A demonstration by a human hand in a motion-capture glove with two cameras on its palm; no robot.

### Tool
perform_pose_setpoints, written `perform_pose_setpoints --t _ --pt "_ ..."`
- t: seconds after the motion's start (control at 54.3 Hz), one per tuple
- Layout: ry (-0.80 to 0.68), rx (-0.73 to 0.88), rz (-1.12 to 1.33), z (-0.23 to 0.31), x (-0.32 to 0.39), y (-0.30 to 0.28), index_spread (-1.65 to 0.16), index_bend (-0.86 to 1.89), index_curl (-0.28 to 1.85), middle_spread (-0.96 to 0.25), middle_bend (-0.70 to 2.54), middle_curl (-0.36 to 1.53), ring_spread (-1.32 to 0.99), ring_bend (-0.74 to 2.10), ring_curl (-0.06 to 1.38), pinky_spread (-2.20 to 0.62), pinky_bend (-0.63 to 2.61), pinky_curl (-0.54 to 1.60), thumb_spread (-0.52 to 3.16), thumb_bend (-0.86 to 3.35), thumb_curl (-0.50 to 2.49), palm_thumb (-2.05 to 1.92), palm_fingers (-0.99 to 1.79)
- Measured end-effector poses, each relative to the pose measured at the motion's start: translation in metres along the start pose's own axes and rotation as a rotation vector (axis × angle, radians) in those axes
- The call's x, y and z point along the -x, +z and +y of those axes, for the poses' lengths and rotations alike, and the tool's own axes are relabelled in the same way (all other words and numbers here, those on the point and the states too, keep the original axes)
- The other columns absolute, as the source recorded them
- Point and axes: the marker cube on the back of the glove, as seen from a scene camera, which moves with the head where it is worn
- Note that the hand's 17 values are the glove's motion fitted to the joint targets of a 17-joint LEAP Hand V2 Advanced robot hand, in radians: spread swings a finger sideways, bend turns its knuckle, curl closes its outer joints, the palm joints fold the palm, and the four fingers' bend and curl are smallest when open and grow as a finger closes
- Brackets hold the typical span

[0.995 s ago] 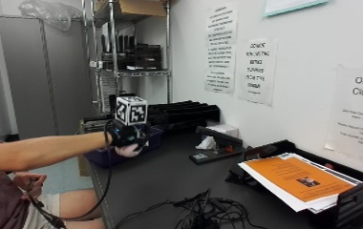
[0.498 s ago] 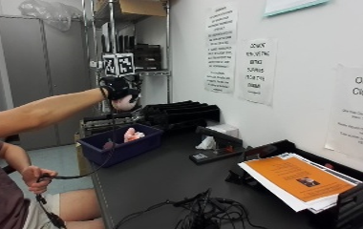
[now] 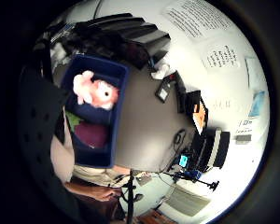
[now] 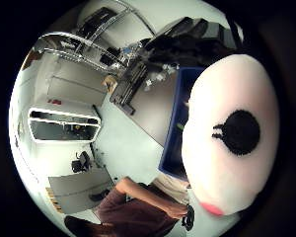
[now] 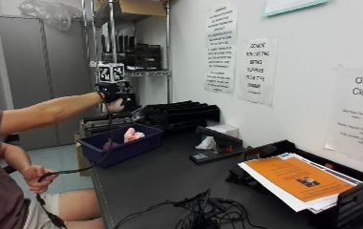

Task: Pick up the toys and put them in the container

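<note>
Gloved right hand point(image 5: 113, 98) grip clamped on pink plush toy point(image 4: 232, 136), above blue container point(image 5: 121, 145), poster reading "One-S… Clean" point(image 5: 358, 112)

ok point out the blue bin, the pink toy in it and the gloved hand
bin point(image 5: 125, 150), outside view, on its front wall
pink toy point(image 3: 94, 90), little finger side palm view, on its body
hand point(image 5: 112, 92), outside view, on the back of the glove

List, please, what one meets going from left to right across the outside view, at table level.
Blue bin with a pink toy in it → black stacked trays → tissue → orange paper on a black tray. The gloved right hand is raised above the bin.
</note>
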Motion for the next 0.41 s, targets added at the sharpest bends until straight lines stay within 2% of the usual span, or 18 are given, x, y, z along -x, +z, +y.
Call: perform_pose_setpoints --t 0.037,0.055,0.074,0.092,0.184,0.203,0.221,0.24,0.258,0.313,0.35,0.405 --pt "-0.052 -0.059 -0.088 0.0 0.004 -0.002 -0.48 0.73 1.05 -0.46 1.06 0.99 -0.45 1.47 0.85 -0.33 1.54 0.63 0.35 0.07 1.13 0.7 0.41" --pt "-0.062 -0.073 -0.114 0.0 0.004 -0.002 -0.47 0.69 1.05 -0.48 0.86 0.95 -0.46 1.47 0.85 -0.33 1.62 0.65 0.41 0.09 1.13 0.72 0.18" --pt "-0.058 -0.072 -0.122 0.0 0.004 -0.001 -0.46 0.69 1.07 -0.48 0.82 0.95 -0.45 1.49 0.87 -0.33 1.64 0.66 0.43 0.08 1.13 0.72 0.16" --pt "-0.045 -0.056 -0.117 0.001 0.002 0.001 -0.46 0.68 1.07 -0.48 0.96 0.98 -0.44 1.48 0.86 -0.32 1.61 0.65 0.4 0.06 1.12 0.69 0.32" --pt "0.086 0.187 0.002 0.017 -0.013 0.012 -0.43 0.47 1.03 -0.46 0.79 0.93 -0.42 1.48 0.83 -0.31 1.62 0.63 0.51 0.01 1.11 0.64 0.09" --pt "0.104 0.238 0.022 0.019 -0.015 0.014 -0.42 0.39 0.99 -0.43 0.69 0.89 -0.4 1.44 0.81 -0.3 1.57 0.6 0.62 -0.03 1.09 0.54 -0.09" --pt "0.119 0.283 0.04 0.022 -0.016 0.016 -0.41 0.37 0.98 -0.41 0.63 0.87 -0.38 1.4 0.8 -0.29 1.58 0.6 0.67 -0.03 1.07 0.52 -0.16" --pt "0.13 0.32 0.053 0.023 -0.016 0.018 -0.39 0.29 0.94 -0.35 0.53 0.84 -0.35 1.29 0.77 -0.26 1.56 0.59 0.73 -0.06 1.04 0.46 -0.4" --pt "0.136 0.348 0.062 0.025 -0.016 0.019 -0.38 0.23 0.91 -0.3 0.46 0.81 -0.32 1.23 0.76 -0.23 1.55 0.58 0.78 -0.06 1.01 0.42 -0.47" --pt "0.133 0.369 0.062 0.026 -0.015 0.021 -0.34 0.09 0.81 -0.19 0.3 0.74 -0.24 1.0 0.7 -0.15 1.52 0.55 0.91 -0.07 0.93 0.33 -0.57" --pt "0.118 0.342 0.047 0.026 -0.014 0.02 -0.32 0.06 0.74 -0.11 0.19 0.69 -0.17 0.77 0.64 -0.09 1.47 0.53 0.96 -0.09 0.87 0.24 -0.73" --pt "0.084 0.297 0.024 0.027 -0.014 0.018 -0.29 0.03 0.66 -0.04 0.1 0.63 -0.11 0.58 0.57 -0.04 1.4 0.49 1.03 -0.07 0.8 0.18 -0.69"
